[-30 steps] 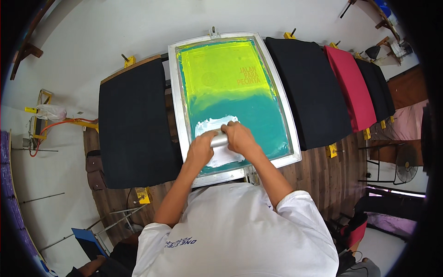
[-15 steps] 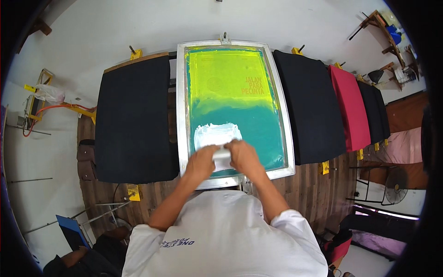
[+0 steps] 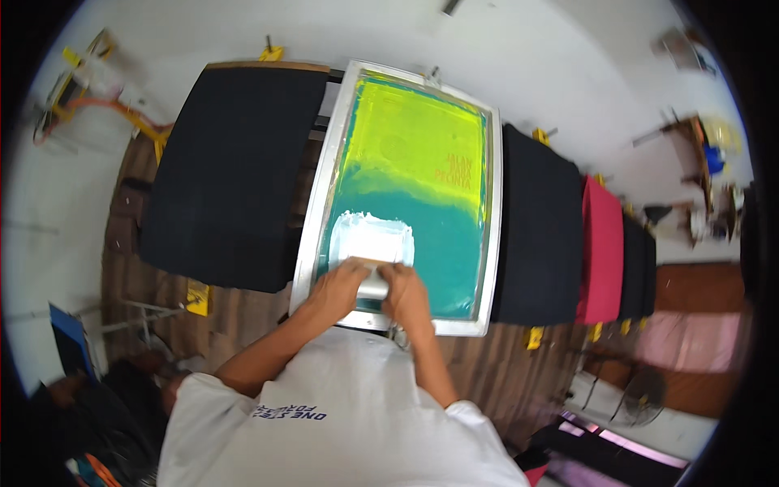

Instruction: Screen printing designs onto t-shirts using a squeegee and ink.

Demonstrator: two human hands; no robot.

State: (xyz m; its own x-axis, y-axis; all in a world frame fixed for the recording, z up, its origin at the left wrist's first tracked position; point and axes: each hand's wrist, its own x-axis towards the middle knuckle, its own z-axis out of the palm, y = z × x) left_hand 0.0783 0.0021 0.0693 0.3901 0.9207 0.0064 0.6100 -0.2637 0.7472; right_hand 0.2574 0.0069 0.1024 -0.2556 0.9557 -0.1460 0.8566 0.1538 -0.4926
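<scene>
A silver squeegee (image 3: 372,282) is gripped by my left hand (image 3: 339,288) and my right hand (image 3: 404,294), both with fingers wrapped over it, near the bottom of a screen-printing frame (image 3: 489,268). The mesh shows lime green (image 3: 410,114) toward the top, with faint lettering, and teal (image 3: 438,260) below. A thick patch of white ink (image 3: 369,237) lies just beyond the squeegee blade, on the teal part. The ink under the squeegee and fingers is partly hidden.
Black pallets (image 3: 223,178) flank the screen; a pink pallet (image 3: 599,252) stands farther right. Yellow metal arms (image 3: 150,130), a standing fan (image 3: 643,402), wall shelves (image 3: 694,166) and a dark-clothed person (image 3: 97,414) at lower left surround the station.
Both hands have drawn the squeegee toward my body, to the screen's lower edge, leaving the white patch beyond it. The view has rotated, so the screen appears tilted.
</scene>
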